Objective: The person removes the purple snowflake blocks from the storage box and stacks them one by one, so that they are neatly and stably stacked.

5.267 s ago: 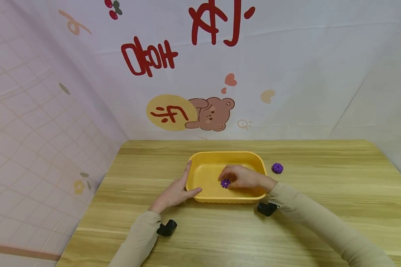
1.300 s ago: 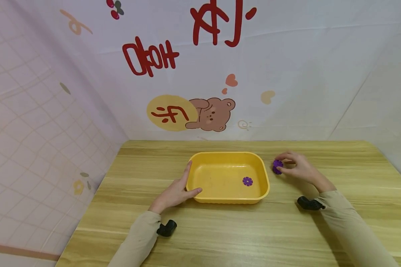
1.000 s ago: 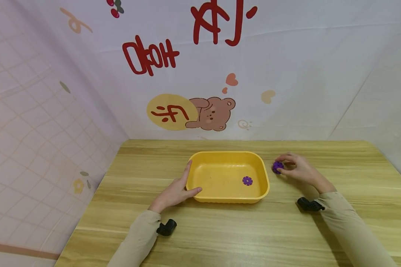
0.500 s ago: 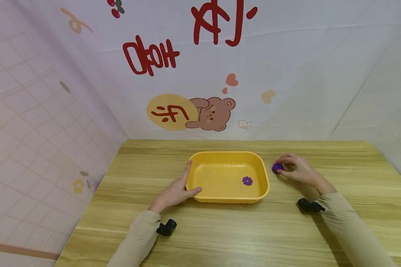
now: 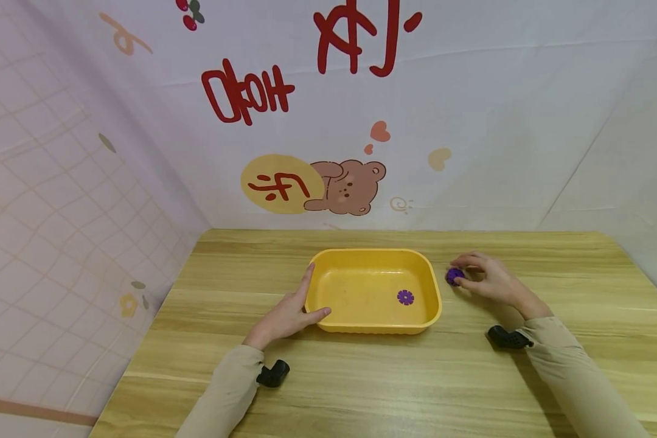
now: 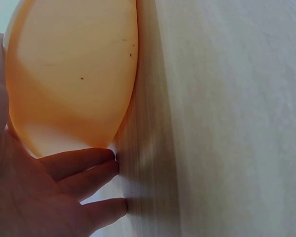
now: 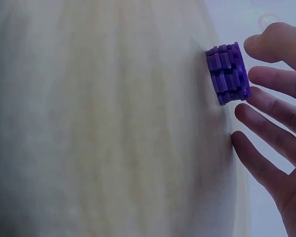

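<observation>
A yellow plastic tray [image 5: 356, 286] stands on the table. My left hand [image 5: 285, 313] rests against its left end, with the thumb over the near rim; in the left wrist view its extended fingers [image 6: 89, 173] lie beside the tray's outer wall. Inside the tray, toward the right, lies a flat purple snowflake building disc [image 5: 406, 297]. Right of the tray is a stack of purple snowflake discs [image 7: 228, 74], partly hidden in the head view by my right hand [image 5: 490, 280]. Its fingertips are at the stack's top; the right wrist view has the thumb slightly apart from it.
The wood-grain table [image 5: 361, 377] extends on all sides of the tray. Behind it hangs a white cloth [image 5: 498, 121] printed with a bear and red characters. Black wrist cameras [image 5: 274, 373] are strapped on both forearms.
From inside the tray, my right hand has moved right to the stack, and the tray's disc now lies further right. A disc raised over the stack has come down. My left hand has stayed put.
</observation>
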A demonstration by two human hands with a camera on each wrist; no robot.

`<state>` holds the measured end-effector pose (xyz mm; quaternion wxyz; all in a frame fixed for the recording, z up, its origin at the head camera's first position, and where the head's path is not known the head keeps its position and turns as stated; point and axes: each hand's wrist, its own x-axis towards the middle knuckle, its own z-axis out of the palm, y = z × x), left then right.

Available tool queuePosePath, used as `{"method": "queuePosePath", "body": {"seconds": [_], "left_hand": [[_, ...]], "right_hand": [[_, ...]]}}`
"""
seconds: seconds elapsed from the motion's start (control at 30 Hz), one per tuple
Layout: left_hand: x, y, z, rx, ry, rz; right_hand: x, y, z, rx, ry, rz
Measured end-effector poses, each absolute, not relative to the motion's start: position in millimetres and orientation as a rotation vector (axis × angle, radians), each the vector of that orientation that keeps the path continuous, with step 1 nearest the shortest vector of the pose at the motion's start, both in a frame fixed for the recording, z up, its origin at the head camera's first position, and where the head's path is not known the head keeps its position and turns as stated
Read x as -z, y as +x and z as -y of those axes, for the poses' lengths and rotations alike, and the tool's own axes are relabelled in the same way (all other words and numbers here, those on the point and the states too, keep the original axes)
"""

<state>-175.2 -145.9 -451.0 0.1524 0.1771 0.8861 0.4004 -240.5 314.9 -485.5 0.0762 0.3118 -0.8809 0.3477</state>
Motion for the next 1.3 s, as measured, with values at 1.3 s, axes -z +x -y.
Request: {"method": "queuePosePath", "body": {"seconds": [1.3], "left_hand": [[452, -175, 145, -1.153, 0.49, -2.553]], "right_hand": [[426, -210, -252, -0.965, 1.203, 2.574]]}}
